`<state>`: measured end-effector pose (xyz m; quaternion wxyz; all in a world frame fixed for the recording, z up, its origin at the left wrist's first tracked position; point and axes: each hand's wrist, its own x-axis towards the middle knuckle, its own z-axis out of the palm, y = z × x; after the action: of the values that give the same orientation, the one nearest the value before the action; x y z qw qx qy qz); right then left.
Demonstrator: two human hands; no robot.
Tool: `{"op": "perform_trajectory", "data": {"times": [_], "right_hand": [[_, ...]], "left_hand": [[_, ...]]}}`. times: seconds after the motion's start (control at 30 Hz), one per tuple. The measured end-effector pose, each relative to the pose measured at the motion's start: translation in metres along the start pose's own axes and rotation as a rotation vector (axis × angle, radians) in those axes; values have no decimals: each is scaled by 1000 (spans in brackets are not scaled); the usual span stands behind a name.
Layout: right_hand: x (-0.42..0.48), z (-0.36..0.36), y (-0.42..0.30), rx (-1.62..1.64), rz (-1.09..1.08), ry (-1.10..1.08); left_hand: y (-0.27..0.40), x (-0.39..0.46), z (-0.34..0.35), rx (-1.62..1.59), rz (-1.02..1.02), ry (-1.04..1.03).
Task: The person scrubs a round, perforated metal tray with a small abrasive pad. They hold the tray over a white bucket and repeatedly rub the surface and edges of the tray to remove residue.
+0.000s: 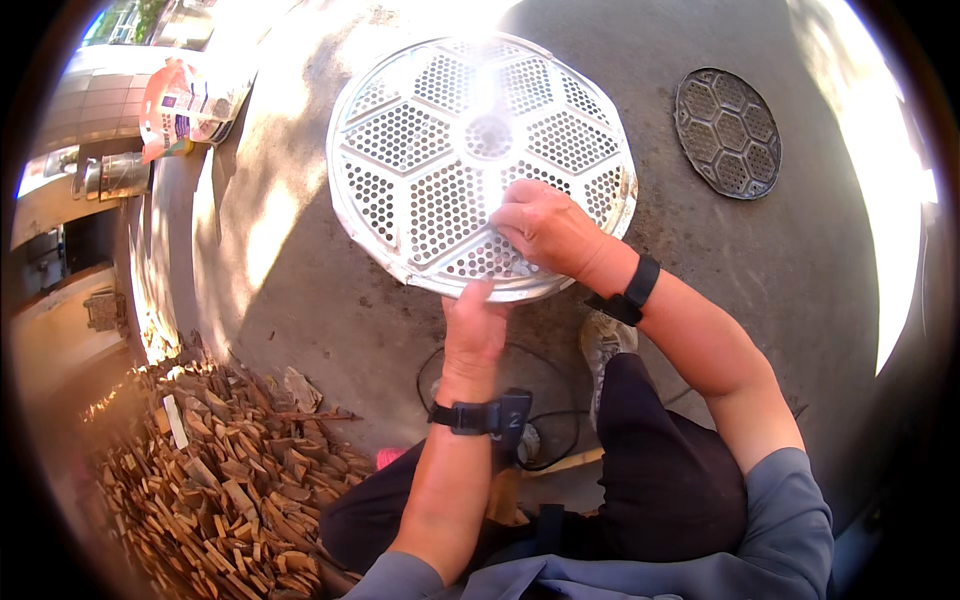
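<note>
A large round perforated metal steamer tray (446, 214) is held up before me, its pressed panels full of small holes. At its near rim my left hand (478, 319) grips the edge, thumb on top and fingers hidden beneath. My right hand (544, 229) is over the near right part of the tray, its fingers curled and pinched together close to the holed surface. Whether something small sits between those fingertips cannot be made out. Glare washes out the tray's far middle.
A smaller, darker perforated round plate (729, 133) lies on the concrete floor (720, 277) at the right. Split wood pieces (240, 487) are heaped at lower left. A printed plastic bag (176, 112) and a metal pot (116, 178) stand at upper left. A black cable (576, 397) runs near my feet.
</note>
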<state>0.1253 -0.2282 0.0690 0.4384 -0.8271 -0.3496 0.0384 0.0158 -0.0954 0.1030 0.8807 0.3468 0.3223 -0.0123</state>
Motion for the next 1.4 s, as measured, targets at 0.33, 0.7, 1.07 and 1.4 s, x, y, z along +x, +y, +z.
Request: {"op": "perform_trajectory", "data": {"times": [0.33,0.7,1.07,1.4], "right_hand": [[-33,-14,-7,68,70,-25],[33,-14,2,25,-62,-174],[56,-31,-4,-98,-298,-375],[11,-21,-7,-51,-74,-255]], "left_hand": [[1,10,-20,-49,40,-45],[5,-1,-8,106,78,-59],[15,0,-1,150,141,-98],[14,10,-7,29,161,-59]]}}
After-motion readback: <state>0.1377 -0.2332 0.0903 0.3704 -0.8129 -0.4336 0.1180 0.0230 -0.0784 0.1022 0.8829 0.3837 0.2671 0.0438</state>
